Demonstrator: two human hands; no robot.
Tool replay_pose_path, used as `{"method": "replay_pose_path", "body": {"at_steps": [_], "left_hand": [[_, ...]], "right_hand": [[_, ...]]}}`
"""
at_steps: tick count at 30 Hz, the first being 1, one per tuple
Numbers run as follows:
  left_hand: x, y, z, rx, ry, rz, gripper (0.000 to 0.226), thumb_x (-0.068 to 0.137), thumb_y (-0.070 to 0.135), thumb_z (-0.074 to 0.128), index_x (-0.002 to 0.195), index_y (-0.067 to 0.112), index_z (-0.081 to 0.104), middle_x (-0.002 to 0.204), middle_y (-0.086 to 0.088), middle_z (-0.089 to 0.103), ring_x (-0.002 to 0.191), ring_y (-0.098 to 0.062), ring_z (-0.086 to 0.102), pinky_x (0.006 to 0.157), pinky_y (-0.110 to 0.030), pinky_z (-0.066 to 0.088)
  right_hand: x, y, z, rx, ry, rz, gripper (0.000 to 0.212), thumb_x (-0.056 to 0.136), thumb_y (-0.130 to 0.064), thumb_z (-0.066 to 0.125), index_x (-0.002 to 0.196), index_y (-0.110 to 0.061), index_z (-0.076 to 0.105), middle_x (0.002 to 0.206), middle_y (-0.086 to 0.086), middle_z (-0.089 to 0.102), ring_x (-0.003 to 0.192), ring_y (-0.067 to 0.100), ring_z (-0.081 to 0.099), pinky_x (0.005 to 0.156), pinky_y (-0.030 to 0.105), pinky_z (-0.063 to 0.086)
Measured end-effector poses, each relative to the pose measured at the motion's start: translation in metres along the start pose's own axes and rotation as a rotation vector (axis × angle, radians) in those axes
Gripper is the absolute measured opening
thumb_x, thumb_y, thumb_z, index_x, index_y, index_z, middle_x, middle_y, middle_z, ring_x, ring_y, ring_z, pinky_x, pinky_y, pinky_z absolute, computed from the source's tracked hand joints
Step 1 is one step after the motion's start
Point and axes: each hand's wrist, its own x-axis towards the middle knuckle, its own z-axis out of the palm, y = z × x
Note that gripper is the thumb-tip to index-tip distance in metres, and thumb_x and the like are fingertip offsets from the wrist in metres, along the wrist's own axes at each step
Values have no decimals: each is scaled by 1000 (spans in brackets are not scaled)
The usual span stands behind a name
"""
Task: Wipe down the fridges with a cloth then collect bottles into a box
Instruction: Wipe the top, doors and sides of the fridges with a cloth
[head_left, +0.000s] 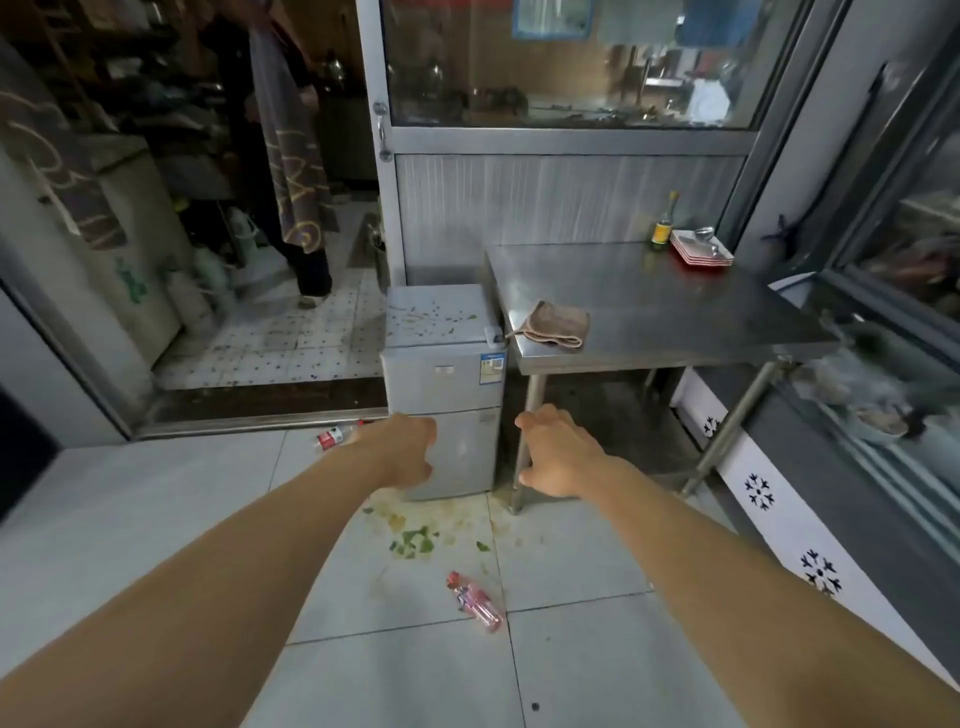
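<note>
A small silver fridge (447, 384) stands on the floor beside a steel table (675, 312); green scraps litter its top. A folded brown cloth (556, 325) lies on the table's near left corner. A pink plastic bottle (475, 600) lies on the floor tiles in front. Another bottle with a red label (332, 436) lies by the doorway sill, left of the fridge. My left hand (405, 452) and my right hand (558, 457) reach forward in front of the fridge, fingers loosely curled, holding nothing.
A dark sauce bottle (662, 226) and a stack of red-rimmed trays (701, 249) sit at the table's far end. Green vegetable scraps (415, 540) are spread on the floor. A person stands in the doorway (291, 156). A glass-front display fridge (893, 291) lines the right.
</note>
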Motion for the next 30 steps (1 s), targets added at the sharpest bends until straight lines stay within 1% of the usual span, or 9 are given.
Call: {"method": "replay_pose_path", "body": {"at_steps": [2, 6, 9, 13, 18, 22, 26, 28, 30], "left_hand": [[27, 1, -6, -9, 1, 5, 45, 86, 33, 57, 127, 23, 45, 123, -5, 55, 110, -27, 55, 88, -39, 48], [92, 2, -22, -19, -38, 23, 43, 88, 33, 56, 128, 21, 44, 123, -7, 56, 110, -27, 54, 89, -41, 48], [142, 2, -32, -17, -55, 28, 44, 89, 33, 55, 129, 20, 44, 124, -7, 55, 111, -27, 54, 89, -40, 48], [200, 0, -43, -33, -65, 45, 41, 88, 32, 55, 127, 21, 45, 122, -7, 56, 110, -26, 54, 86, -37, 47], [270, -11, -52, -25, -71, 69, 41, 89, 31, 55, 128, 22, 45, 124, -6, 54, 111, -25, 53, 87, -36, 46], [330, -22, -55, 0, -63, 134, 44, 89, 28, 54, 131, 21, 41, 127, -7, 51, 112, -26, 52, 86, -36, 45], [397, -32, -62, -6, -64, 218, 52, 88, 25, 56, 135, 16, 35, 130, -11, 48, 115, -30, 52, 88, -38, 46], [428, -34, -65, -31, -65, 269, 54, 87, 25, 57, 134, 14, 33, 130, -12, 47, 113, -30, 52, 88, -39, 47], [458, -32, -65, -78, -46, 316, 53, 87, 24, 59, 133, 14, 35, 130, -12, 45, 113, -30, 51, 89, -39, 46]], "right_hand": [[24, 13, -3, 18, 18, 18, 69, 84, -25, 67, 142, -15, 30, 136, 12, 36, 126, 31, 39, 101, 45, 41], [85, 45, -15, 48, -7, 61, 68, 85, -26, 66, 142, -14, 30, 138, 13, 35, 128, 30, 36, 103, 45, 40], [128, 72, -24, 72, -8, 90, 61, 86, -28, 65, 137, -16, 35, 138, 11, 36, 129, 30, 36, 104, 45, 40], [177, 100, -30, 101, -4, 144, 64, 89, -29, 63, 142, -15, 31, 148, 11, 29, 137, 30, 29, 109, 44, 36], [235, 129, -27, 139, 7, 226, 60, 92, -30, 57, 143, -13, 29, 147, 13, 30, 136, 32, 29, 107, 43, 36], [276, 147, -17, 153, 42, 334, 56, 97, -34, 47, 144, -11, 28, 148, 16, 28, 136, 32, 27, 108, 42, 32], [315, 157, -11, 180, 74, 477, 54, 96, -36, 47, 140, -10, 31, 144, 16, 34, 130, 33, 36, 104, 42, 36], [333, 162, -9, 201, 71, 550, 58, 96, -36, 48, 143, -9, 27, 147, 17, 32, 133, 34, 32, 106, 42, 34], [351, 169, -6, 225, 83, 610, 60, 96, -31, 49, 146, -9, 24, 149, 18, 28, 136, 34, 28, 110, 42, 31]]}}
